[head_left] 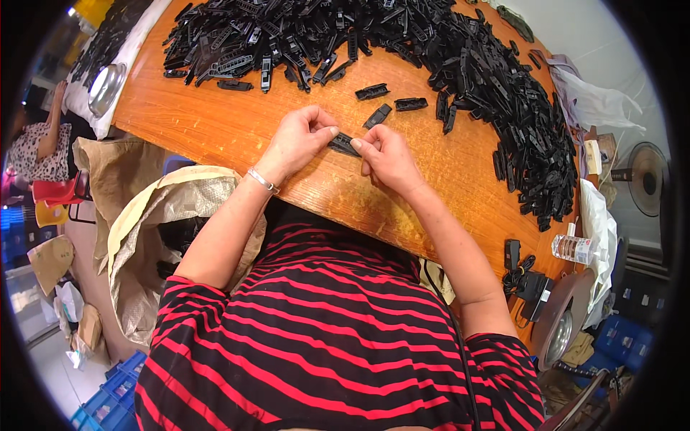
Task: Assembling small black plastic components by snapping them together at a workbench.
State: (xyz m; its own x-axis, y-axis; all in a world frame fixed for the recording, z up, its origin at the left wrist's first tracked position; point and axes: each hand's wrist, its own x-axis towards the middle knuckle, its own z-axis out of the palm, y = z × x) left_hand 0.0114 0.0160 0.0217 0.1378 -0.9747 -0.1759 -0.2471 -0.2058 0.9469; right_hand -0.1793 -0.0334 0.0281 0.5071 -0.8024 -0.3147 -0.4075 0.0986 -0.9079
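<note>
Between my two hands, just over the table's near edge, is a long black plastic part (344,144). My left hand (300,138) pinches its left end between thumb and forefinger. At the other end, the thumb and fingers of my right hand (389,157) close on the same part. Right beyond my hands lie loose black parts of a similar shape: one (377,116) close to my right hand, another (371,91) farther off, and a third (411,104) to the right. A large heap of black plastic parts (496,86) curves along the table's far and right sides.
The wooden table (237,129) ends just before my body. An open woven sack (129,251) stands at my left. On the right are a clear plastic bottle (573,248), a black power adapter (533,287) and a fan (642,178). Another person (43,147) sits at far left.
</note>
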